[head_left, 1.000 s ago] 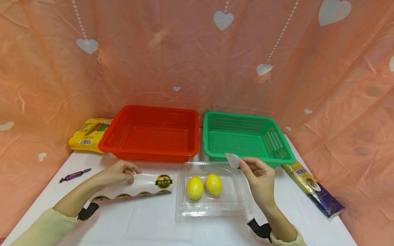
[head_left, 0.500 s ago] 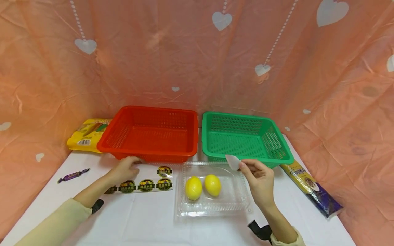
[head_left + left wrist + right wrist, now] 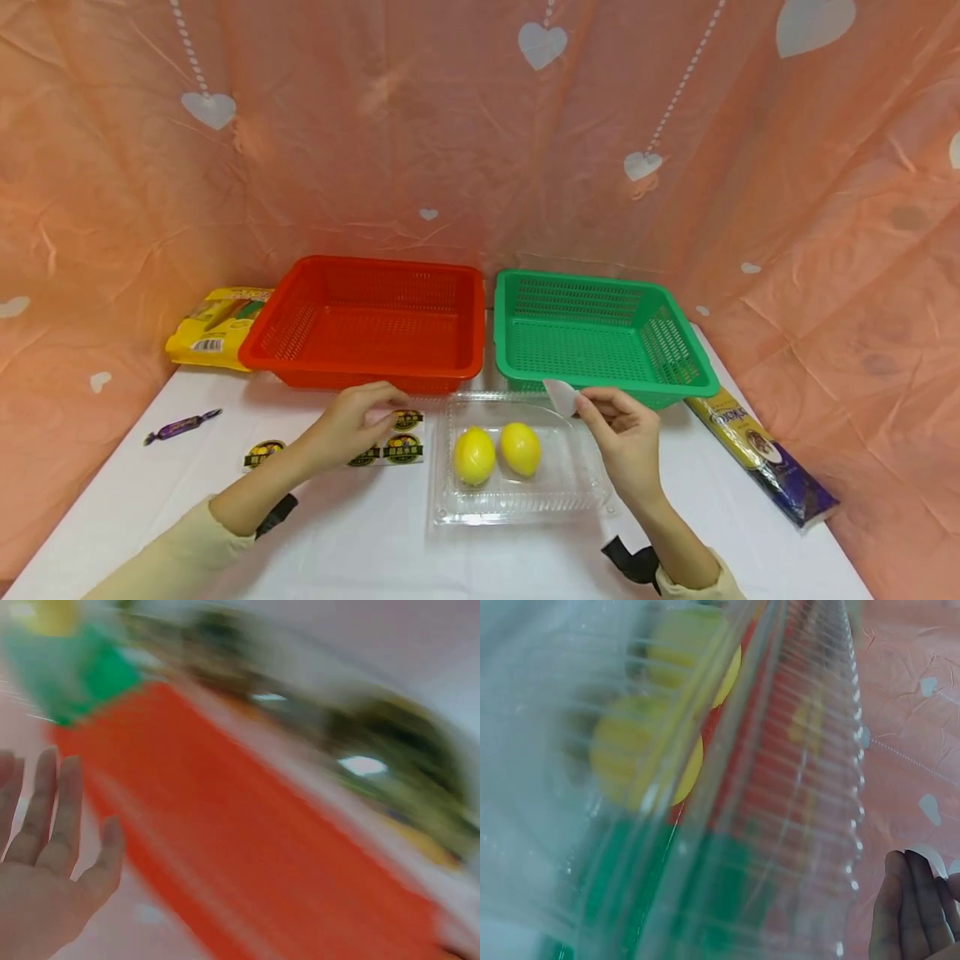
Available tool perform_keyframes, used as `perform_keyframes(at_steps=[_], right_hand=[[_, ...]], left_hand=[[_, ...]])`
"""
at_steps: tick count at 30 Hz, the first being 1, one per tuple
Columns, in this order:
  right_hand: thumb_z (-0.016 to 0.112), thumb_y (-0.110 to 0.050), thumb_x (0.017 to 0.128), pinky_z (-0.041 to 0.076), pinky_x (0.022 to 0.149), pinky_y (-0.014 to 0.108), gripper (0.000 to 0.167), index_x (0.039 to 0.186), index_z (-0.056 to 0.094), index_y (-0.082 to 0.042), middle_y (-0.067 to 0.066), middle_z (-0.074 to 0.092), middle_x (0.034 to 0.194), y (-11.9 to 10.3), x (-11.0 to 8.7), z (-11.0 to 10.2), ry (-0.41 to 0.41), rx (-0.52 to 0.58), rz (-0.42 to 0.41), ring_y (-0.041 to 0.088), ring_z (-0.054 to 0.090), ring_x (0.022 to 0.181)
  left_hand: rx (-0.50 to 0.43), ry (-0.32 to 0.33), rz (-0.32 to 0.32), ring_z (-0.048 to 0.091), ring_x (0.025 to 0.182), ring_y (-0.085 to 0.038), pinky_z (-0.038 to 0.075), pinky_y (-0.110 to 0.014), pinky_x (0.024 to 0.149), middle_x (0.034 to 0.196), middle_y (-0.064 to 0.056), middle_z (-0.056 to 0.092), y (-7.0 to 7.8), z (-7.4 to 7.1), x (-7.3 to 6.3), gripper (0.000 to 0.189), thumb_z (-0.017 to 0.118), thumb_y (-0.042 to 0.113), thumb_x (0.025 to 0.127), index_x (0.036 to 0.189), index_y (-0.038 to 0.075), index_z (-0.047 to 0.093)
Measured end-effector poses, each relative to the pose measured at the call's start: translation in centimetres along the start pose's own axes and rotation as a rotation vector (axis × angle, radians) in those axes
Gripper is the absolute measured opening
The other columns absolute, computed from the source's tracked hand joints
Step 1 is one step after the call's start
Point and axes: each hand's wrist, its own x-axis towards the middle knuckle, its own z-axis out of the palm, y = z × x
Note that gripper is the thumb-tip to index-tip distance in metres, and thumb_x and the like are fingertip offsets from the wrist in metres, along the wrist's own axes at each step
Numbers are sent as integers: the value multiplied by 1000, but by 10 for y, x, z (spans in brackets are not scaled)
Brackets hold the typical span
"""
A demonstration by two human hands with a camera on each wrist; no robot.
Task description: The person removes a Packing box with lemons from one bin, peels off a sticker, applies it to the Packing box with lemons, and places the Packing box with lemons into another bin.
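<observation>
My left hand (image 3: 343, 425) hovers over a sheet of round fruit-label stickers (image 3: 403, 447), hiding its middle part. In the left wrist view its fingers (image 3: 67, 802) are extended with nothing between them. My right hand (image 3: 630, 442) pinches a small sticker (image 3: 560, 396), pale side showing, between thumb and fingertips. Below that sticker sits a clear plastic fruit box (image 3: 558, 504) holding two yellow lemons, the left lemon (image 3: 474, 456) and the right lemon (image 3: 521, 450). The right wrist view looks through the box's ribbed wall (image 3: 810, 825), with the right hand at its lower right corner.
Behind stand a red basket (image 3: 363, 367) and a green basket (image 3: 607, 383). A yellow snack bag (image 3: 213, 333) leans by the red basket. One purple-wrapped candy (image 3: 182, 427) lies at left, and a purple and gold packet (image 3: 761, 458) at right. A pink curtain (image 3: 420, 125) encloses the table.
My left hand has let go of the sticker sheet's raised edge, and the sheet now lies flat. That hand has moved right across it. My right hand keeps the sticker, shifting slightly left.
</observation>
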Motion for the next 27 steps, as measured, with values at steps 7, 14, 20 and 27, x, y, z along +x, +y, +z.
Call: perform_keyframes(at_steps=[7,14,20,27], right_hand=[[60,18,89,54,71,19,6,94,63,19,4,71,81,2,-3,2,5,-38,20,11,67,74],[62,16,88,53,81,21,10,93,68,11,12,72,103,3,-6,7,-49,-157,-46,13,67,97],[69,17,82,48,97,25,20,91,74,-1,20,61,130,6,-9,11,-141,-268,-121,22,55,123],[75,17,77,50,90,23,31,101,75,-2,19,61,127,7,-12,14,-229,-298,-186,21,58,112]], left_hand=[[-338,-82,53,58,121,-18,43,-51,105,121,-1,69,77,42,41,28,65,4,94,122,8,68],[-509,-52,-86,55,124,-20,38,-54,107,127,-5,66,108,76,58,42,65,18,97,137,7,58],[-672,53,-237,64,106,-20,41,-50,105,106,-9,72,109,91,63,32,69,16,94,122,0,64],[-754,77,-311,63,89,-17,51,-28,85,96,-15,71,104,91,61,27,68,6,92,116,-6,64]])
